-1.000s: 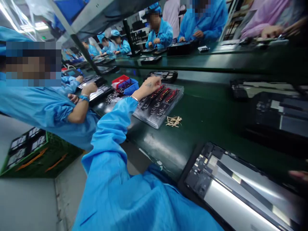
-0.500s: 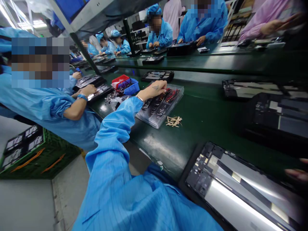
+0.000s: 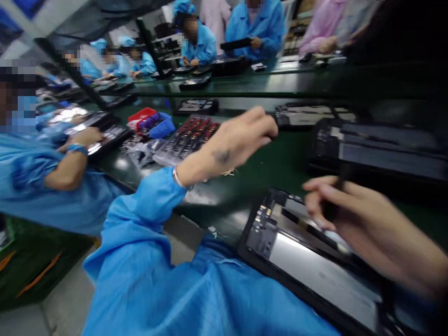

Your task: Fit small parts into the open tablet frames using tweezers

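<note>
My left hand (image 3: 241,137) hovers over the green bench, to the right of the clear parts tray (image 3: 185,137). Its fingers are pinched together on what looks like a small dark part; the blur hides its shape. My right hand (image 3: 353,219) is at the right, curled around a thin dark tool (image 3: 334,205) whose tip points down at the opened tablet (image 3: 308,266). The tablet lies face down in front of me, with its boards and silver plate showing.
A blue bin (image 3: 161,127) and a red bin (image 3: 142,114) sit left of the tray. Tan strips (image 3: 229,172) lie by my wrist. More opened devices (image 3: 385,144) lie at the right. A co-worker's arm (image 3: 70,163) works at the left, and other people sit across.
My left hand has left the parts tray and swung right and closer, fingers pinched. My right hand has come in over the tablet with the tool. The view has shifted right and blurred.
</note>
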The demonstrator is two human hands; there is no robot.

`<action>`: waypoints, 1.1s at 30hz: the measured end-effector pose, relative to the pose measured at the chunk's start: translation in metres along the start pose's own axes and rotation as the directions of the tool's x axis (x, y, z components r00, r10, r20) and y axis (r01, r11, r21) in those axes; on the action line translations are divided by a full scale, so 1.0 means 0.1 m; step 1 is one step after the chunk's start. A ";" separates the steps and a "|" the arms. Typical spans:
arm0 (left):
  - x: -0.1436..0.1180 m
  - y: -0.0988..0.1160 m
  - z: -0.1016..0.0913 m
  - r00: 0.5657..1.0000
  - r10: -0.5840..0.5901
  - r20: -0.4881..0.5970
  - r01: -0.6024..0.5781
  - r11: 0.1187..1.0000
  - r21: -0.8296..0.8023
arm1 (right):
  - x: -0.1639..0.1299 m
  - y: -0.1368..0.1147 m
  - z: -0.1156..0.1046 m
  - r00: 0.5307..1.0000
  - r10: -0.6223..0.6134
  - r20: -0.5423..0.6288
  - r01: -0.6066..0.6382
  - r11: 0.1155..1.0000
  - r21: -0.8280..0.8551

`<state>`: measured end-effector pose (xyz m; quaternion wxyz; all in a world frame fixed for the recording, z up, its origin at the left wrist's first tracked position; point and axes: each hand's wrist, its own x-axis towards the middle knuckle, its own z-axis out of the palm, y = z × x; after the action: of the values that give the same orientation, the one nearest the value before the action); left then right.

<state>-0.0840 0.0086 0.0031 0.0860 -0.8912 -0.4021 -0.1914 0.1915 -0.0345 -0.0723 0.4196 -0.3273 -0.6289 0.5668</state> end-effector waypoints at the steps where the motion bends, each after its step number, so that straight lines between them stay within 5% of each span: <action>1: -0.03 0.20 0.10 0.989 0.150 -0.004 -0.150 0.989 0.013 | 0.03 0.00 0.07 0.983 0.183 -0.003 -0.181 0.974 0.134; 4: -0.10 0.53 0.40 0.826 0.556 0.095 -0.552 0.831 -0.068 | 0.08 0.02 0.18 0.939 0.343 0.023 -0.330 0.880 0.342; 6: -0.09 0.58 0.53 0.722 0.670 0.175 -0.650 0.743 -0.160 | 0.06 0.04 0.19 0.925 0.378 -0.017 -0.348 0.868 0.355; 8: -0.08 0.57 0.61 0.677 0.700 0.227 -0.673 0.714 -0.193 | 0.02 0.05 0.16 0.919 0.388 -0.077 -0.345 0.882 0.322; 10: -0.08 0.54 0.64 0.651 0.741 0.166 -0.732 0.670 -0.120 | -0.01 0.05 0.13 0.927 0.353 -0.123 -0.311 0.910 0.274; 12: -0.09 0.52 0.67 0.627 0.778 -0.046 -0.777 0.628 0.041 | -0.01 0.05 0.11 0.944 0.291 -0.156 -0.255 0.943 0.214; 15: -0.12 0.52 0.72 0.695 0.614 -0.373 -0.598 0.783 0.174 | 0.02 0.04 0.10 0.971 0.157 -0.179 -0.152 0.987 0.044; 17: -0.12 0.54 0.74 0.784 0.444 -0.434 -0.424 0.893 0.148 | 0.03 0.02 0.10 0.985 0.048 -0.168 -0.069 0.990 -0.122; 20: -0.13 0.57 0.73 0.859 0.342 -0.380 -0.318 0.939 0.128 | 0.00 0.02 0.10 0.982 -0.108 -0.152 0.044 0.927 -0.372; 25: -0.19 0.63 0.66 0.925 0.275 -0.262 -0.259 0.961 0.095 | -0.05 0.03 0.09 0.948 -0.315 -0.043 0.219 0.746 -0.629; 29: -0.21 0.64 0.63 0.939 0.278 -0.202 -0.260 0.959 0.109 | -0.07 0.02 0.08 0.935 -0.349 0.063 0.298 0.675 -0.676; 33: -0.23 0.38 0.60 0.970 0.168 -0.177 -0.141 0.978 0.155 | -0.06 0.03 0.06 0.948 -0.320 -0.002 0.231 0.690 -0.685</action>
<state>-0.0532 -0.0139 -0.0612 0.2015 -0.8892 -0.3341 -0.2390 0.1886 -0.0424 -0.0766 0.3892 -0.3930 -0.8066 0.2083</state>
